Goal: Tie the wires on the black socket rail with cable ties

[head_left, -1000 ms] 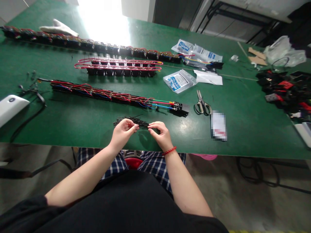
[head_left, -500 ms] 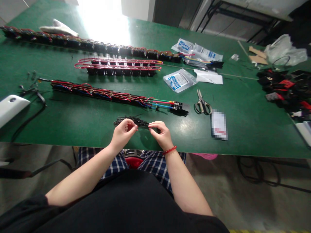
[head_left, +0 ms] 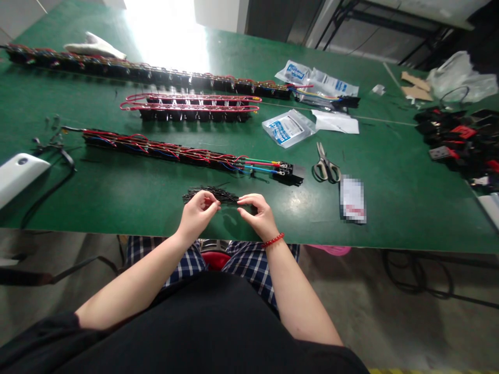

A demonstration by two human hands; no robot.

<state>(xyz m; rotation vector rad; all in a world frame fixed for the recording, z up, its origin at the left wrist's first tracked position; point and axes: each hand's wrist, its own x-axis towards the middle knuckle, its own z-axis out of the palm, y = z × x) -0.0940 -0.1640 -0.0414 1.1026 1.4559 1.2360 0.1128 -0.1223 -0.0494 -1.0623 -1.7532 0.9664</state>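
Observation:
A loose pile of thin black strips, probably cable ties, lies on the green table just beyond my hands. My left hand is at the near left side of the pile, thumb and index finger pinched together. Whatever is in that pinch is too small to make out. My right hand, with a red bead bracelet at its wrist, is at the pile's right end. Its thumb and index finger are a little apart, and nothing shows held between them. A long black wired strip with red, green and blue leads lies beyond the pile.
Scissors lie to the right, near a blurred white packet. Farther back are a red-looped black module, a longer wired strip, a white glove and plastic bags. Black and red parts crowd the right edge.
The thumb and index finger of my right hand have parted slightly. My left hand keeps its pinch in nearly the same place. The view has shifted very little.

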